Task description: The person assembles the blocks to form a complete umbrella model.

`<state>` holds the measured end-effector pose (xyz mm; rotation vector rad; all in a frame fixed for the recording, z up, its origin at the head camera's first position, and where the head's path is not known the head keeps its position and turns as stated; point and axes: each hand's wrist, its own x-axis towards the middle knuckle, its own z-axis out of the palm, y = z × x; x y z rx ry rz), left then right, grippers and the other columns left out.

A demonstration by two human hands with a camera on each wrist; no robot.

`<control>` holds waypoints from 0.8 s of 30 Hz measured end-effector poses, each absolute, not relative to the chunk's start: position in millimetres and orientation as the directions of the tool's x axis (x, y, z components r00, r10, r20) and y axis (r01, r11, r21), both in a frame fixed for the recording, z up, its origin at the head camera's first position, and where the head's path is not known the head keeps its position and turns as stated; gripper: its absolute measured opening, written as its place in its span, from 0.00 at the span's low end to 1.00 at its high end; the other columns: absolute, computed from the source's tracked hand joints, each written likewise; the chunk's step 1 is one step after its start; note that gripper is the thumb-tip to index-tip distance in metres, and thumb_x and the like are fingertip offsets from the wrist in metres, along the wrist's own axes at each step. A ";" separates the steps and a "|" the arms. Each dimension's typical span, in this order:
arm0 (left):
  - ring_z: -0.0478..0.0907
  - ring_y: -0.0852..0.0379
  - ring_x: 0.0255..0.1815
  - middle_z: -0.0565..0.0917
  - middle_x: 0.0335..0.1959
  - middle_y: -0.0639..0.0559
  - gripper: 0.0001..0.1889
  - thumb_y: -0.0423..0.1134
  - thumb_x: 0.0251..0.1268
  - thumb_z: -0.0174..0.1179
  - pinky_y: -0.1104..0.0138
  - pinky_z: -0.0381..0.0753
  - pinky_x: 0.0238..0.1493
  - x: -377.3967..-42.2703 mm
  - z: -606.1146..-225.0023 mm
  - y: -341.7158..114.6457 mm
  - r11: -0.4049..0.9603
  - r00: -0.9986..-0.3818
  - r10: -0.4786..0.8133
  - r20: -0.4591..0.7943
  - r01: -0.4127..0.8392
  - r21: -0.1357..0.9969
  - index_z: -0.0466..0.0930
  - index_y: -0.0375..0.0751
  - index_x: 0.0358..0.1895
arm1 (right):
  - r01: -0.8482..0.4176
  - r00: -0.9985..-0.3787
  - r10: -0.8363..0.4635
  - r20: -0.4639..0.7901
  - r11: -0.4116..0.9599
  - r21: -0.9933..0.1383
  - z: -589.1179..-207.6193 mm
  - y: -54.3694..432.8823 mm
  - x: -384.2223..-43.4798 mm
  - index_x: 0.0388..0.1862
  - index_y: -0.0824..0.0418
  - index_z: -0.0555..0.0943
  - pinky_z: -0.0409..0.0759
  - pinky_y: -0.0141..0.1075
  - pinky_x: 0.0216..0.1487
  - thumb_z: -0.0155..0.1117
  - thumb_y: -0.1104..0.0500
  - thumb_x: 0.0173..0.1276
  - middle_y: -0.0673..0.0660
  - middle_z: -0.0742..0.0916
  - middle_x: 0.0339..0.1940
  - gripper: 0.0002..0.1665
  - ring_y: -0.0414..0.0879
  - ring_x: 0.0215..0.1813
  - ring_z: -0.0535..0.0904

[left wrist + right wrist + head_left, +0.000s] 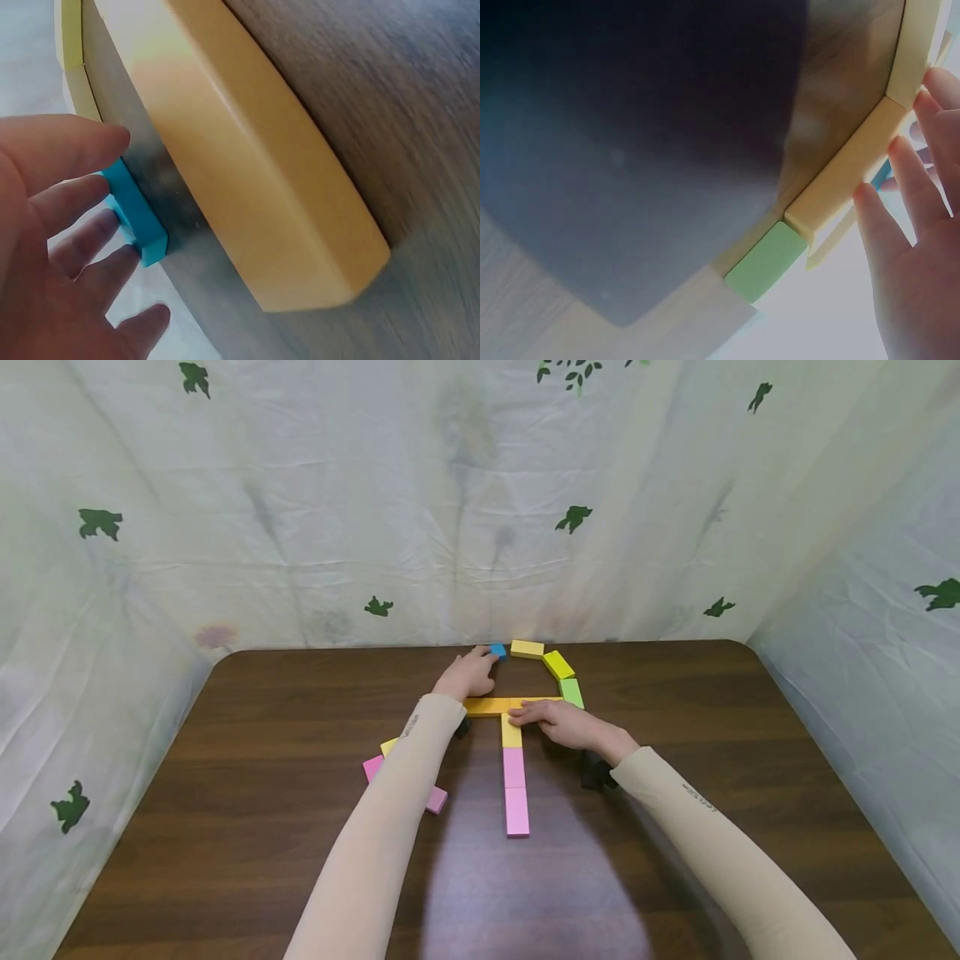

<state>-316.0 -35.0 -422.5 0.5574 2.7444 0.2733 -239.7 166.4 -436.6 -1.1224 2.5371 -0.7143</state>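
Near the back edge of the table, my left hand (467, 674) reaches a blue block (139, 214). Its fingertips touch one long side of the block, with the thumb by its end. My right hand (564, 724) rests at a row of orange blocks (487, 707), fingers stretched out and fingertips along the edge in the right wrist view. Part of the right-hand orange block is hidden under this hand. A light yellow block (512, 732) and two pink blocks (514, 768) run in line from the orange row toward me.
A pale yellow block (527, 649), a lime-yellow block (558, 665) and a green block (572, 693) curve down the right. Pink blocks (437, 800) and a yellow block (388, 746) lie partly hidden by my left sleeve. A patterned white cloth (337, 527) hangs behind the table.
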 end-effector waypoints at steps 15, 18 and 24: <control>0.43 0.46 0.76 0.49 0.77 0.47 0.31 0.40 0.71 0.50 0.40 0.43 0.68 -318.7 -426.1 -27.7 0.917 -0.874 0.390 -0.290 0.340 0.209 0.53 0.43 0.75 | -0.617 -0.658 -0.752 -0.047 0.574 -0.538 -436.9 166.7 -240.5 0.62 0.64 0.76 0.62 0.46 0.67 0.42 0.74 0.68 0.56 0.77 0.64 0.27 0.52 0.69 0.66; 0.42 0.46 0.76 0.48 0.77 0.47 0.32 0.40 0.72 0.50 0.40 0.42 0.68 -318.7 -426.0 -27.8 0.920 -0.874 0.383 -0.299 0.332 0.209 0.52 0.44 0.76 | -0.611 -0.660 -0.749 -0.054 0.577 -0.542 -437.1 166.6 -240.5 0.62 0.63 0.76 0.62 0.46 0.67 0.43 0.74 0.69 0.56 0.77 0.64 0.27 0.52 0.69 0.65; 0.41 0.46 0.76 0.47 0.77 0.48 0.32 0.40 0.72 0.50 0.40 0.41 0.68 -318.6 -426.4 -27.3 0.925 -0.876 0.371 -0.307 0.320 0.205 0.50 0.44 0.76 | -0.608 -0.661 -0.748 -0.058 0.580 -0.542 -437.7 166.4 -240.8 0.63 0.63 0.76 0.62 0.46 0.67 0.43 0.74 0.69 0.56 0.77 0.64 0.27 0.52 0.69 0.65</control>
